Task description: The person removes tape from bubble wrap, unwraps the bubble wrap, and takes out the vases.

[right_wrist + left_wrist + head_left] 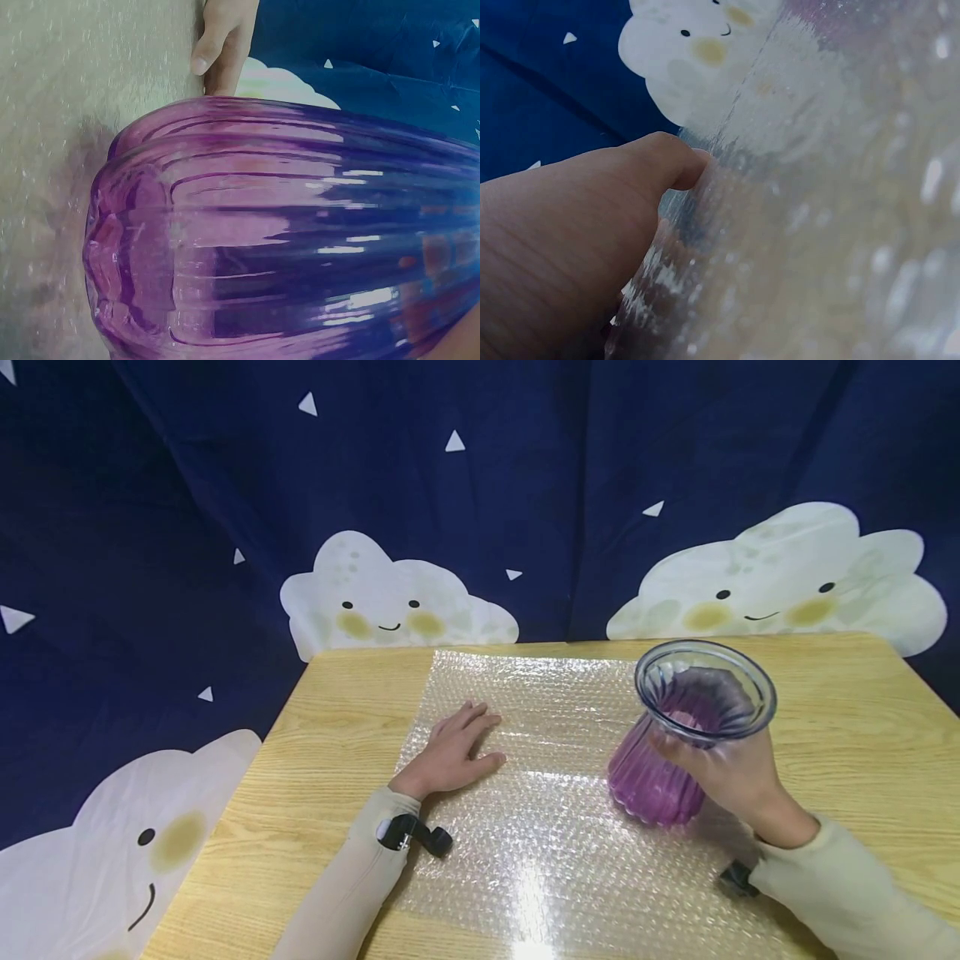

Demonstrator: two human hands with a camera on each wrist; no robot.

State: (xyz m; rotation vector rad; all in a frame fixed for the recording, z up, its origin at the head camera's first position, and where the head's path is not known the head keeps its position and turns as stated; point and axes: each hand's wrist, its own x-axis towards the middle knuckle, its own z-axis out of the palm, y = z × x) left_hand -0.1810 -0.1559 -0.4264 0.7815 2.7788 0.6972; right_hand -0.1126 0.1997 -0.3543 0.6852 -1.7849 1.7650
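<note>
A ribbed glass vase (651, 781), purple at its scalloped base and bluish at its flared rim, tilts slightly at the right of the head view. My right hand (738, 777) grips it round the narrow neck, the far fingers partly hidden by the glass. Beneath it lies a sheet of clear bubble wrap (525, 718); whether the base touches the wrap I cannot tell. On the sheet's left part my left hand (453, 750) rests flat, fingers spread. The right wrist view shows the vase's ribbed side (247, 225) close up.
The wrap covers the middle of a light wooden table (337, 718), whose wood shows on both sides. Behind the back edge hangs a dark blue curtain (540, 485) printed with clouds and white triangles. A black wrist strap (408, 832) sits on the left sleeve.
</note>
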